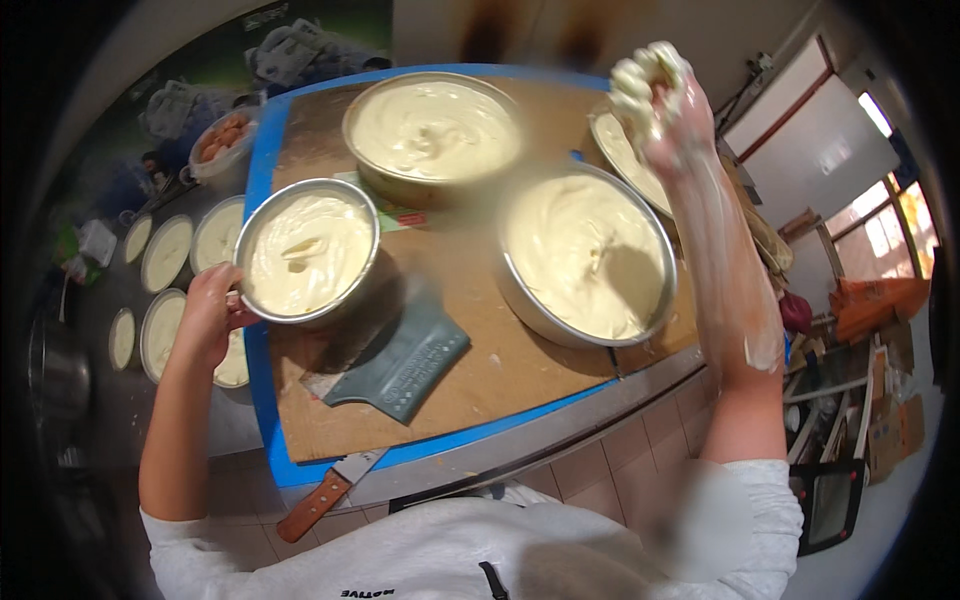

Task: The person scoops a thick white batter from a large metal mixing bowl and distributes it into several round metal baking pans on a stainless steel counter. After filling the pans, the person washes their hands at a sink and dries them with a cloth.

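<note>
My left hand grips the rim of a round metal pan filled with pale batter, tilted a little over the table's left part. My right hand is raised at the upper right, its curled fingers thickly coated with batter, which also smears the forearm. Whether it holds anything cannot be told. Below and left of it stands a large round pan of batter. Another large pan is at the table's far side, and a further one is partly hidden behind my right hand and forearm.
A grey plastic scraper lies on the brown board. A wooden-handled spatula or knife sticks out over the near edge. Several filled pans stand at the left, near a bucket of eggs. Boxes crowd the right.
</note>
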A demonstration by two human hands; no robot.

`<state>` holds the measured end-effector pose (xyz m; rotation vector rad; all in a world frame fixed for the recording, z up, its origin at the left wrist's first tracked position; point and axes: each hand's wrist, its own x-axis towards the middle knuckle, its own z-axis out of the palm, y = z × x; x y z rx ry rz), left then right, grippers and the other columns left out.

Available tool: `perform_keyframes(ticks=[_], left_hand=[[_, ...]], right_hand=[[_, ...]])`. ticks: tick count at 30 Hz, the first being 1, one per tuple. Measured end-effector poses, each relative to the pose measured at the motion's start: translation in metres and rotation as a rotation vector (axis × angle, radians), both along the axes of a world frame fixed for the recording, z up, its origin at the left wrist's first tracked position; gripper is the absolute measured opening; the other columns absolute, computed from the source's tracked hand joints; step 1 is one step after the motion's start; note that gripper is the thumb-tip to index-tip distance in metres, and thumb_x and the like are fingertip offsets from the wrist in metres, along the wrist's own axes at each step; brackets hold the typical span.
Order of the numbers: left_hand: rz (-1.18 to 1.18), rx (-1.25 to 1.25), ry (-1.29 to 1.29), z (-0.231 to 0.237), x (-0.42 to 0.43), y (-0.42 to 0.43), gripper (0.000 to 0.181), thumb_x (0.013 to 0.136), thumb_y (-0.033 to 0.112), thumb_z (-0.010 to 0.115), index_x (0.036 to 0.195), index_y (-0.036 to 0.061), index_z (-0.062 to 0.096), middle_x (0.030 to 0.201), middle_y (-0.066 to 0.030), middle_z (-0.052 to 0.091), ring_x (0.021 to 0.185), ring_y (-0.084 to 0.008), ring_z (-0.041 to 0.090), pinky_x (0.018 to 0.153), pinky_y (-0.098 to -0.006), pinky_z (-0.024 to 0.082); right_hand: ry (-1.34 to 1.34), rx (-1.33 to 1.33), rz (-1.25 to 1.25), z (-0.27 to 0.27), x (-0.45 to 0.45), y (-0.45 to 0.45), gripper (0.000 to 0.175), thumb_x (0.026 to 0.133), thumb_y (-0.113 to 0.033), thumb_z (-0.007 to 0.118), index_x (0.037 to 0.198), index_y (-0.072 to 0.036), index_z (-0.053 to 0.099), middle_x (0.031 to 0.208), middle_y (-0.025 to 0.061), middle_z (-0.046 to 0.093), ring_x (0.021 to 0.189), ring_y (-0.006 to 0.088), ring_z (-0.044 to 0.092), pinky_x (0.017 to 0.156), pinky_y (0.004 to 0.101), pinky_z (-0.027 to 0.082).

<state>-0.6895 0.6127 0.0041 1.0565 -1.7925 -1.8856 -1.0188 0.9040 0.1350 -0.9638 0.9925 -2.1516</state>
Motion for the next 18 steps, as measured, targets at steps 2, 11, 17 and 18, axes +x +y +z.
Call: perform_keyframes(ticks=[2,11,17,18], left_hand=[[0.026,-0.011,-0.02,0.0,-0.003,-0.003,0.013,0.083,0.017,0.046,0.073,0.0091,0.051,0.059,0.0024,0.044,0.049,-0.007,0.046,0.047,-0.0246,0.047],[-0.012,0.001,-0.07,-0.005,-0.029,-0.034,0.026,0.084,0.025,0.043,0.087,0.0027,0.055,0.068,-0.0039,0.055,0.057,-0.0134,0.056,0.058,-0.03,0.05],[0.01,0.036,-0.055,-0.012,-0.041,-0.035,0.026,0.084,0.026,0.044,0.09,0.0025,0.054,0.072,-0.0047,0.056,0.06,-0.0138,0.056,0.062,-0.0308,0.051],[-0.001,0.037,-0.049,-0.013,-0.042,-0.035,0.025,0.082,0.025,0.045,0.089,0.0035,0.055,0.072,-0.0041,0.056,0.06,-0.0138,0.056,0.062,-0.0299,0.051]], right_hand=[[0.075,0.095,0.141,0.008,-0.011,-0.055,0.025,0.089,-0.02,0.043,0.066,-0.013,0.045,0.064,-0.0012,0.037,0.053,0.0079,0.034,0.044,0.02,0.031],[1.632,1.364,-0.125,-0.081,-0.004,-0.184,0.048,0.077,-0.043,0.059,0.102,-0.002,0.059,0.098,0.0078,0.059,0.089,0.0196,0.056,0.074,0.0347,0.045],[0.966,1.474,-0.049,-0.104,-0.029,-0.197,0.048,0.078,-0.041,0.06,0.107,-0.003,0.056,0.108,0.0118,0.055,0.097,0.0246,0.053,0.08,0.0406,0.046],[0.683,1.399,-0.076,-0.111,-0.036,-0.203,0.048,0.079,-0.041,0.06,0.108,-0.003,0.056,0.109,0.0124,0.054,0.098,0.0255,0.053,0.081,0.0415,0.046]])
